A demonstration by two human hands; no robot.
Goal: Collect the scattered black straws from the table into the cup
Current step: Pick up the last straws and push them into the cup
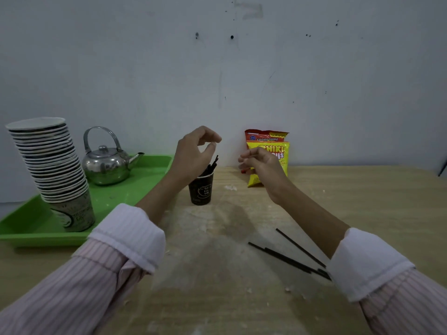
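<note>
Hovering our curled left hand [196, 152] and slack right hand [260, 164], both empty, by the cup [201, 189], we next need to pinch straws [287, 259] off the worktop [217, 298].

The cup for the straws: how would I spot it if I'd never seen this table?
On the wooden table, look just right of the green tray. A small paper cup stands there alone with black straws poking out. Unlike the leaning stack of cups on the tray, it is dark and single.
</note>
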